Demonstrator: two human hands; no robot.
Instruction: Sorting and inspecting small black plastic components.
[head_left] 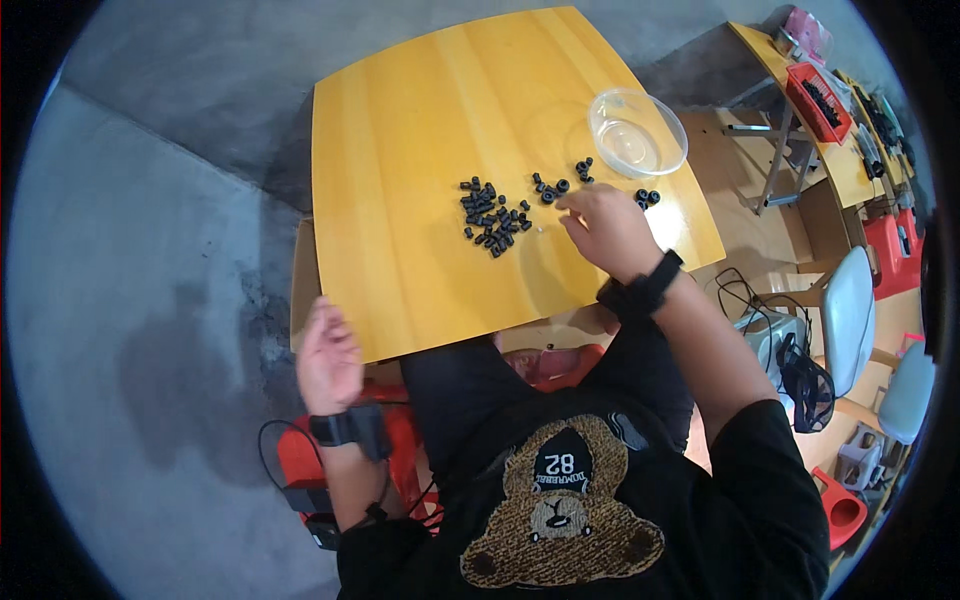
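In the head view, small black plugs [495,222] lay piled near the middle of the wooden table [430,120]. Black rings [561,186] lay between this pile and the right edge, where a clear plastic bowl [632,150] stood toward the far corner. The right hand [612,232] reached beside the rings, fingers bent; whether it gripped anything could not be told. The left hand [332,365], blurred, was loosely spread by the near left corner.
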